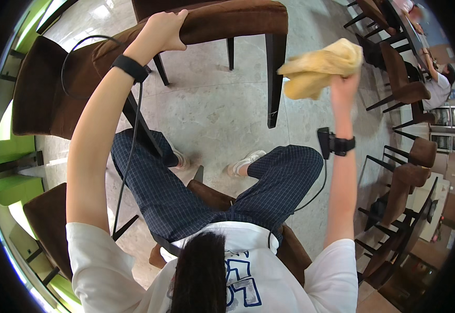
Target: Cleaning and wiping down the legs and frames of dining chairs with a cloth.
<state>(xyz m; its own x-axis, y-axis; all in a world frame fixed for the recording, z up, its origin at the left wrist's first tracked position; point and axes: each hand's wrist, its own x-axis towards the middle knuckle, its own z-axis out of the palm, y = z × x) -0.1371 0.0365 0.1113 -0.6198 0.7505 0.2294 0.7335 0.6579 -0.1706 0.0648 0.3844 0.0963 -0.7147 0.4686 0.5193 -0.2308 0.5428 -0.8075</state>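
Observation:
My left hand point(164, 31) grips the edge of a brown upholstered chair point(235, 21) with dark legs, fingers on top and thumb lower down. Raised off to the right, my right hand point(344, 84) is closed around a crumpled yellow cloth point(321, 66). Both the cloth and this hand are slightly blurred. The cloth hangs in the air to the right of the chair's front leg point(274, 82).
Another brown chair point(39, 90) stands at the left, with a black cable point(65, 66) looped over it. I sit on a brown chair point(215, 195) above a grey tiled floor point(211, 105). Farther right are more chairs point(403, 74), tables and a person point(438, 90).

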